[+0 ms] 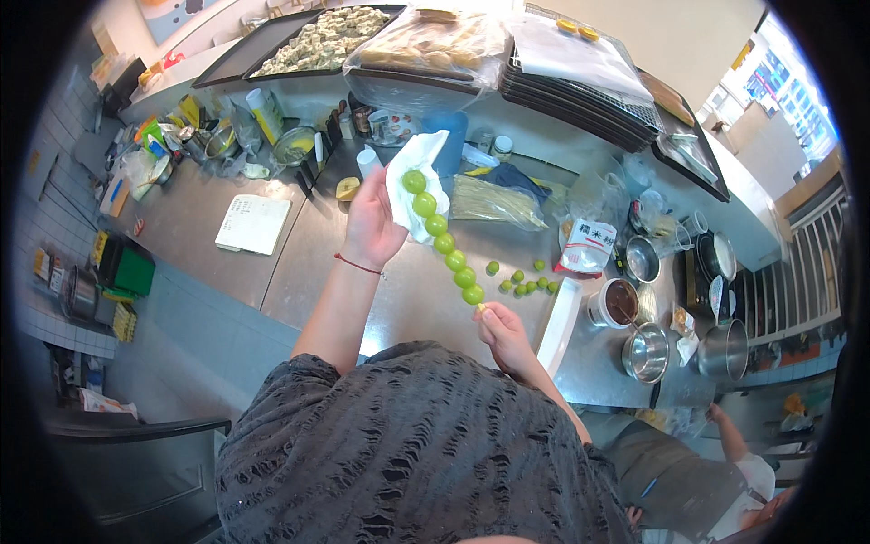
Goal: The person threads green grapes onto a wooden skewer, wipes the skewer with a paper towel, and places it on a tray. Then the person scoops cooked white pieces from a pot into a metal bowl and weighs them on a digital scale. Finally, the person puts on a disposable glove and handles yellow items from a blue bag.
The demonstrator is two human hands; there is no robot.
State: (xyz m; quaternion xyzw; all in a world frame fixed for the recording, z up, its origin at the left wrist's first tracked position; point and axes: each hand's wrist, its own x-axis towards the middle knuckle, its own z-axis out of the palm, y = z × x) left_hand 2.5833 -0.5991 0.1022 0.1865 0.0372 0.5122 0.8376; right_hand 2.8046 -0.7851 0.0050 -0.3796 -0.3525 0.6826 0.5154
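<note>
A skewer of several green grapes [443, 243] slants in front of me above the steel table. Its lower stick end is pinched in my right hand [504, 333], fingers closed. Behind the upper grapes, my left hand [373, 222] holds a white paper towel [405, 207], which lies against the top grapes; the fingers are partly hidden by it. Several loose green grapes [518, 276] lie on the table, right of the skewer. Beside them is a long white tray or strip [557, 325].
An open notebook [254, 224] lies on the steel table [308, 245]. To the right stand a tub of brown paste [614, 303], a metal bowl [645, 353] and a white-and-red flour bag [585, 247]. Stacked baking trays [580, 100] fill the shelf behind. Another person [680, 471] is at lower right.
</note>
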